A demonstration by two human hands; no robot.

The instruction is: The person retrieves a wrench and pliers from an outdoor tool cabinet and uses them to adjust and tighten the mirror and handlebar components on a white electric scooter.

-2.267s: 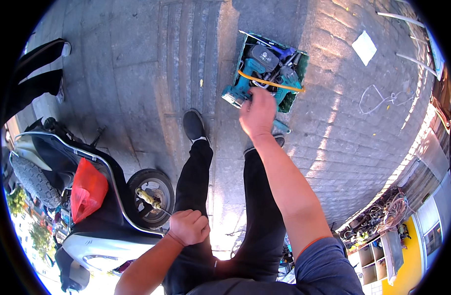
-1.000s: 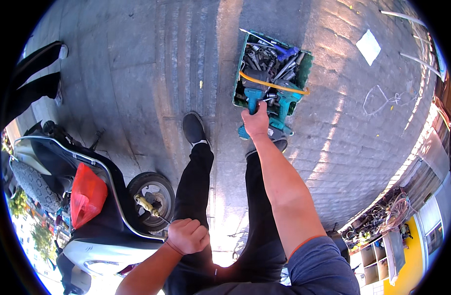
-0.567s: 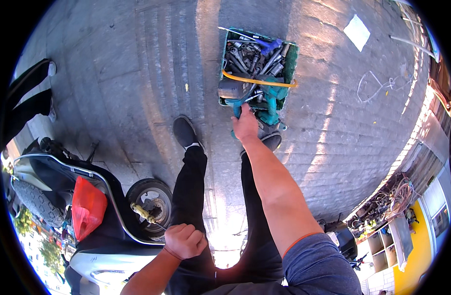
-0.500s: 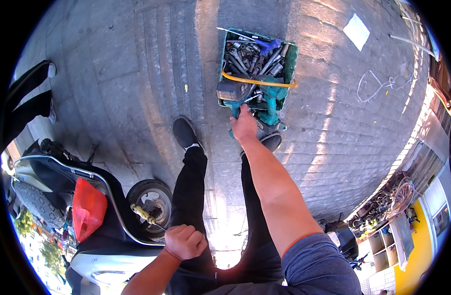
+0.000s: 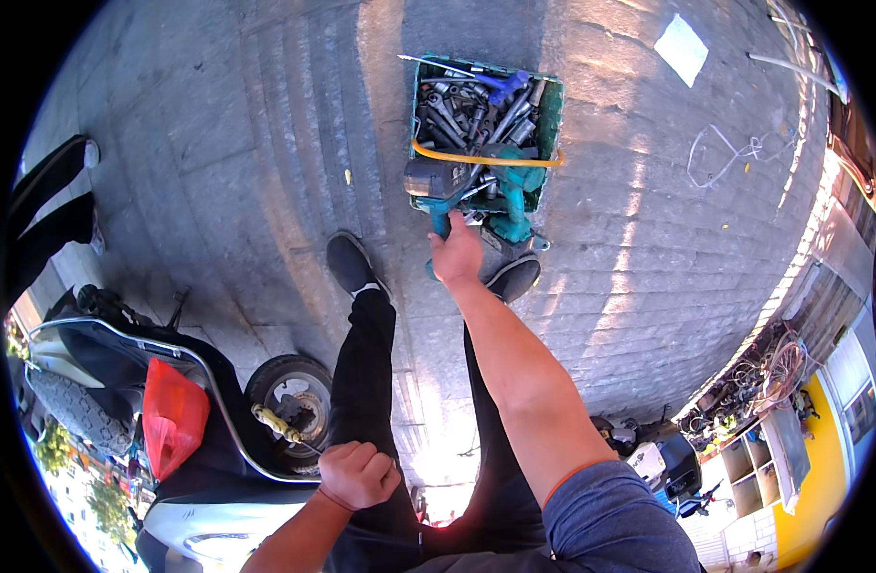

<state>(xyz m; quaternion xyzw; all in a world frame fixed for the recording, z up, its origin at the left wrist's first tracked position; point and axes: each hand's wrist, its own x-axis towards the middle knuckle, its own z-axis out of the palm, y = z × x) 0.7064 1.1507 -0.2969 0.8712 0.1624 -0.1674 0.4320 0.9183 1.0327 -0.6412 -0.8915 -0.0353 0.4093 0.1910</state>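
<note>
My right hand [image 5: 457, 253] is closed round the teal grip of a cordless power tool [image 5: 442, 218]. The tool's dark battery end rests over the near left corner of a green basket [image 5: 553, 110]. Sockets and wrenches [image 5: 448, 119] fill the basket, with a blue-handled tool [image 5: 505, 86] on top and a second teal power tool [image 5: 514, 196] at its near right. Over my left thigh, my left hand [image 5: 360, 475] is closed on the thin shaft of what looks like a screwdriver, whose yellowish handle [image 5: 277, 423] points away beside a wheel. My palm hides the shaft's other end.
A scooter [image 5: 199, 358] with a red plastic bag [image 5: 172, 420] stands at left, its wheel [image 5: 295, 392] near my left leg. Another person's legs [image 5: 51, 201] show at far left. White paper [image 5: 682, 50] and a loose cord [image 5: 734, 153] lie on the paving at right.
The whole view has shifted slightly, so the basket sits a bit further left in the picture. Both hands keep their holds; the power tool stays at the basket's corner.
</note>
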